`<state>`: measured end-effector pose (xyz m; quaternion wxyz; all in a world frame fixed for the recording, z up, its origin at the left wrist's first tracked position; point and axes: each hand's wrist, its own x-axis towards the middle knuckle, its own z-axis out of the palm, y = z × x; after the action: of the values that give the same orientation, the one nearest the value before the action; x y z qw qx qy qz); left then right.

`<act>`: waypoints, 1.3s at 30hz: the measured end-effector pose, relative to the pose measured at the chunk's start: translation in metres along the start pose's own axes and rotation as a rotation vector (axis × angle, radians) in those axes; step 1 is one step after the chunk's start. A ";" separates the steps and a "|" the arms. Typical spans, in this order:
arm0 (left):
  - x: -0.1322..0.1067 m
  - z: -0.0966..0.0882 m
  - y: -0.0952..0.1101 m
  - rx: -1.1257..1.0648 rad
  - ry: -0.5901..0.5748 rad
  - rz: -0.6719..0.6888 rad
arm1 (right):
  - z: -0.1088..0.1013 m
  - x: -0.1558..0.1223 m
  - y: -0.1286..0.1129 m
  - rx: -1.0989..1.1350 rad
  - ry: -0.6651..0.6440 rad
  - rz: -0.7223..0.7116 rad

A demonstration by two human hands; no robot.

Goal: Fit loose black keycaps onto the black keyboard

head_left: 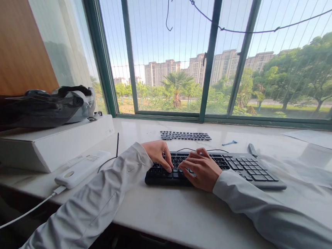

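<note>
A black keyboard [239, 169] lies on the pale stone sill in front of me. My left hand [158, 153] rests on its left part, fingers curled down and thumb tip pressed to the keys as in a pinch. My right hand [201, 171] sits right beside it over the middle keys, fingers bent and bunched together on the key tops. Whether either hand holds a keycap is hidden by the fingers. Both arms wear white sleeves. Behind the keyboard lies a row of loose black keycaps [185, 135].
A small blue tool [230, 142] and a dark object [252, 149] lie behind the keyboard. At left are a white box [50, 147] with a helmet [42, 105] on it and a white power bank [81, 168] with cable. Paper [320, 139] and clear plastic [301, 169] lie at right.
</note>
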<state>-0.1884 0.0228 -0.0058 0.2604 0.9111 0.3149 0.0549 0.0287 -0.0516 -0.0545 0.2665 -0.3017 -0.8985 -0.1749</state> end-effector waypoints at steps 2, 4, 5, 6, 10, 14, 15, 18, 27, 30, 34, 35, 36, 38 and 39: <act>0.000 0.000 -0.001 -0.013 0.001 -0.011 | 0.000 0.000 0.000 -0.003 0.000 -0.001; 0.001 0.000 -0.001 -0.023 -0.002 -0.029 | 0.000 0.000 0.000 -0.002 0.000 -0.001; 0.001 0.000 -0.001 -0.027 0.000 -0.037 | 0.000 0.000 0.000 -0.001 -0.002 -0.003; 0.001 0.000 -0.001 -0.030 0.002 -0.042 | 0.000 -0.001 0.000 -0.001 -0.003 -0.004; 0.002 0.002 -0.003 -0.056 0.012 -0.041 | 0.000 -0.001 -0.001 -0.008 0.006 -0.015; 0.005 0.004 -0.008 -0.086 -0.015 -0.059 | -0.001 0.000 -0.003 -0.003 0.025 -0.030; 0.006 0.004 -0.010 -0.085 -0.023 -0.065 | -0.002 0.000 -0.004 0.002 0.025 -0.033; 0.008 0.004 -0.013 -0.079 -0.040 -0.098 | -0.001 0.000 -0.005 0.018 0.011 -0.048; 0.013 0.006 -0.022 -0.092 -0.057 -0.125 | 0.007 -0.002 -0.001 0.048 -0.035 -0.078; 0.015 0.006 -0.025 -0.140 -0.093 -0.119 | 0.007 -0.002 -0.002 0.044 -0.030 -0.092; 0.017 0.006 -0.027 -0.164 -0.113 -0.124 | 0.006 0.000 -0.005 0.019 -0.025 -0.113; 0.017 0.006 -0.027 -0.151 -0.105 -0.133 | 0.006 0.001 -0.006 0.006 -0.016 -0.125; 0.017 0.006 -0.026 -0.138 -0.094 -0.142 | 0.006 0.003 -0.007 -0.009 -0.007 -0.139; 0.016 0.007 -0.026 -0.125 -0.077 -0.157 | 0.005 0.005 -0.010 -0.049 -0.001 -0.167; 0.016 0.007 -0.026 -0.124 -0.072 -0.160 | 0.004 0.006 -0.012 -0.070 -0.009 -0.184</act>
<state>-0.1878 0.0469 -0.0266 0.3308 0.8666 0.3731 0.0203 0.0152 -0.0560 -0.0558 0.2347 -0.2278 -0.9169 -0.2288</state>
